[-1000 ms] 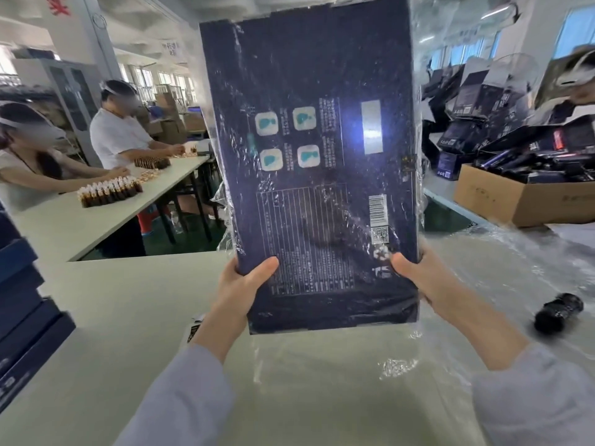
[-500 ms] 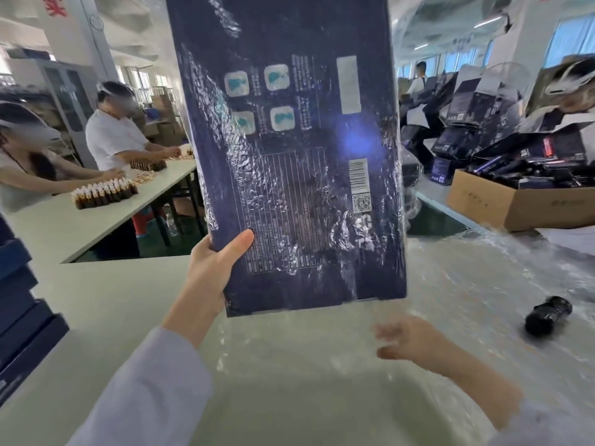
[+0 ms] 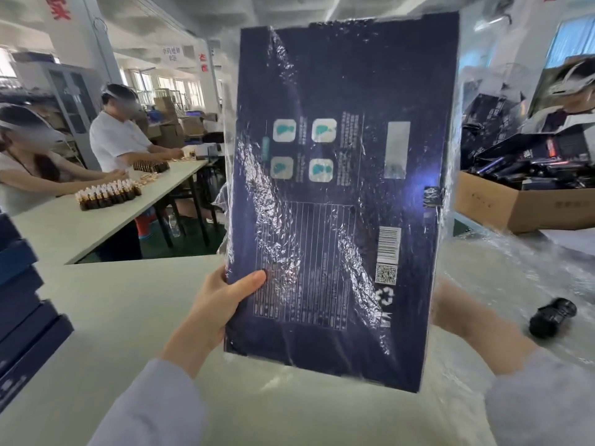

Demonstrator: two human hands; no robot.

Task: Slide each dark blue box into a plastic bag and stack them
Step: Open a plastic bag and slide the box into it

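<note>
I hold the dark blue box (image 3: 338, 204) upright in the air in front of me, its printed back side toward me, and it is already inside the plastic bag (image 3: 264, 194), whose wrinkled film lies over the face of the box and stands out a little past its top and its sides. My left hand (image 3: 222, 304) grips the lower left edge of the box, the thumb pressed on the front and the fingers behind it. Half a second ago my right hand hung free under the box, and the left hand alone carried it. Now my right hand (image 3: 450, 312) is again at the lower right edge of the box. It shows only dimly behind the film, so I cannot tell if it really holds the box or only supports it. The box also stands straighter than before. I judge that the sliding step for this box is finished, and that what remains is to settle the bag and lay the box down. Below the box is the pale table (image 3: 112, 304). Far left of the box is a stack of dark blue boxes (image 3: 22, 304), to the right of it loose plastic bags (image 3: 502, 262) and a small black cylinder (image 3: 552, 317).
</note>
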